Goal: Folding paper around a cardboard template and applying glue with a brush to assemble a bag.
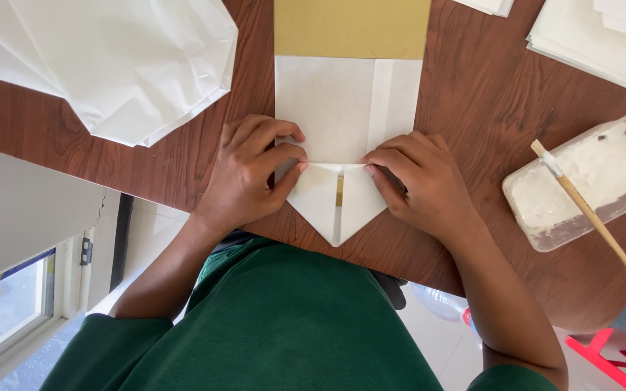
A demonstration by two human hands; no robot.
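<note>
A long paper piece [331, 101], white on this side with a gold-coloured section at its far end, lies on the brown wooden table [487, 94]. Its near end is folded into a point [336, 210] made of two triangular flaps. My left hand [251, 170] presses the fold line at the left, fingertips on the paper. On the right end of the same crease, my right hand [422, 185] presses down with its fingers. Both hands rest flat on the paper and neither lifts it.
A clear plastic tub of white paste [588, 181] stands at the right, with a wooden-handled brush [588, 213] laid across it. Crumpled white sheets [124, 58] lie at the far left, and a stack of white paper [603, 36] sits at the far right. The table's near edge runs just below my hands.
</note>
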